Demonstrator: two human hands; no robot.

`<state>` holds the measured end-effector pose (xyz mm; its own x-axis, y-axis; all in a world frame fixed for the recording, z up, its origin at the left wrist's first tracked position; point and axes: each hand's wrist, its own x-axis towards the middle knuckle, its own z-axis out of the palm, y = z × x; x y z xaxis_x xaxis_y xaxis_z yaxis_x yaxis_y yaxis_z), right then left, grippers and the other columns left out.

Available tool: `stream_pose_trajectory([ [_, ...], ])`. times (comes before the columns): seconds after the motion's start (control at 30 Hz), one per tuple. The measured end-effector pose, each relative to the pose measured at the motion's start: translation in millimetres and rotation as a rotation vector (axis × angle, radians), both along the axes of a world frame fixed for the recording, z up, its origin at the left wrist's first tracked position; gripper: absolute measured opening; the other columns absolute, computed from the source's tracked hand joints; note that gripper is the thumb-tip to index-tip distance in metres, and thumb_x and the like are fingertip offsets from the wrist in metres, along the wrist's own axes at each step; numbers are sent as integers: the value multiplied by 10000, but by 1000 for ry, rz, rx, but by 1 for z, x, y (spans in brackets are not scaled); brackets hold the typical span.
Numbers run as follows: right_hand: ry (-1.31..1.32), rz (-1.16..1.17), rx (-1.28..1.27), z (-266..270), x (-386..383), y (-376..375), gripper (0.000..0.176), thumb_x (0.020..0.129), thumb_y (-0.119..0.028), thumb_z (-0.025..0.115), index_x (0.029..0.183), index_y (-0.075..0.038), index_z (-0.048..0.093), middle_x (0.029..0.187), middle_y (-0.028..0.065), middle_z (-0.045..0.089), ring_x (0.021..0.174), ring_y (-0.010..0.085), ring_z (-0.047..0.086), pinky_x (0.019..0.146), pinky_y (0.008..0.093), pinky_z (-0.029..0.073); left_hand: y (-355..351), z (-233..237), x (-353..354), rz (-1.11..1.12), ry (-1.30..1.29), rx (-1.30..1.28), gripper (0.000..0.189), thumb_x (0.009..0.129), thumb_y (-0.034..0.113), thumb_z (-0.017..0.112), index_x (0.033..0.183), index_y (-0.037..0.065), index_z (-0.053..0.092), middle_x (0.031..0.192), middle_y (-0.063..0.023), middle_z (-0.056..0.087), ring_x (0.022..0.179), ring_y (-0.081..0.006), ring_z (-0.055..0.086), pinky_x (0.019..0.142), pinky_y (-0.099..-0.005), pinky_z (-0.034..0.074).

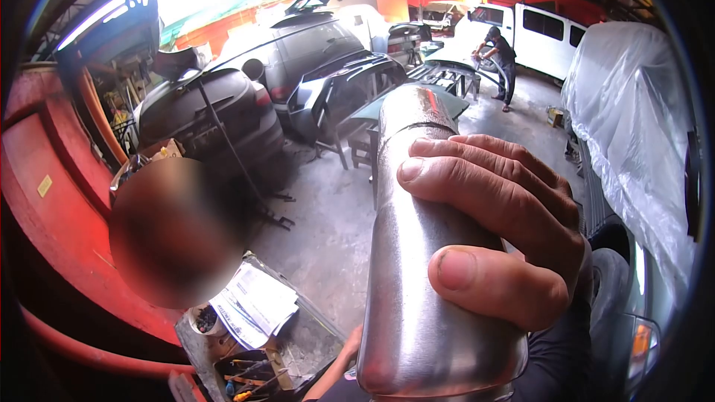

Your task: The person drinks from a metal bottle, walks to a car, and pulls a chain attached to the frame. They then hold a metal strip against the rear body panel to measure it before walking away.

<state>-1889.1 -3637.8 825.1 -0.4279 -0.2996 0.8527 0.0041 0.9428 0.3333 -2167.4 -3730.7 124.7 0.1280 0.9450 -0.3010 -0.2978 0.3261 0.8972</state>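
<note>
My right hand [514,216] is wrapped round a shiny stainless steel bottle [439,313] from its right side. The bottle is raised close to the camera and tilted, with a ridge [421,128] round its far end. My thumb lies across its near wall, and the fingers curl over it farther along. Low in the view, a bare forearm [337,374] runs behind the bottle. It may be my left arm, but its hand is hidden.
Left of me is a person whose head [179,231] is blurred, beside a bench with papers [255,305] and tools. A dark car [205,115] and loose body panels stand beyond. Another person [503,59] bends over a panel near a white van [544,37]. Plastic sheeting [633,126] hangs at right.
</note>
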Motion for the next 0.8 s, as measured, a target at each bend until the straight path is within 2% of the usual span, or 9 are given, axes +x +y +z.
stream_pose_trajectory([
  [0.17,2,-16,-63,1,0,-6,646,773,-434,873,1254,-221,498,1182,213,691,1017,403,742,925,531,582,4,19,8,-2,-28,-21,817,863,182,847,1514,-23,399,1480,-249,506,1387,-357,498,1125,-449,461],
  [0.23,4,-28,-87,1,0,-7,646,773,-436,875,1255,-228,499,1190,211,688,1031,403,738,939,533,576,5,56,31,185,313,-69,825,864,184,846,1520,-27,392,1491,-256,498,1392,-355,496,1122,-449,463],
  [0.37,14,-27,-78,2,3,-6,637,782,-435,872,1258,-234,500,1203,206,684,1049,405,732,954,534,567,4,84,36,189,299,-121,807,863,194,848,1505,-30,413,1463,-255,525,1376,-354,512,1108,-449,473],
  [0.6,-6,-44,-134,4,9,-15,615,811,-450,848,1267,-231,499,1217,209,675,1069,410,722,958,538,560,9,78,40,180,373,-75,789,852,235,863,1470,-42,458,1412,-258,570,1324,-361,559,1077,-457,494],
  [0.7,-11,-56,-76,5,13,-12,615,814,-465,843,1266,-227,499,1228,217,670,1079,412,718,963,543,556,8,69,40,166,428,-43,783,847,253,869,1455,-48,477,1390,-260,589,1301,-364,579,1063,-460,504],
  [0.77,6,-47,-73,4,11,-12,615,810,-459,847,1261,-224,501,1218,218,674,1070,414,721,956,545,559,9,46,32,167,455,-17,781,846,259,871,1450,-49,484,1383,-260,596,1293,-365,586,1059,-461,507],
  [0.8,22,-38,-71,4,11,-11,615,806,-453,851,1256,-220,503,1209,219,679,1061,415,725,950,548,562,9,15,17,84,243,1,797,842,270,874,1454,-52,479,1386,-265,594,1293,-367,586,1061,-463,504],
])
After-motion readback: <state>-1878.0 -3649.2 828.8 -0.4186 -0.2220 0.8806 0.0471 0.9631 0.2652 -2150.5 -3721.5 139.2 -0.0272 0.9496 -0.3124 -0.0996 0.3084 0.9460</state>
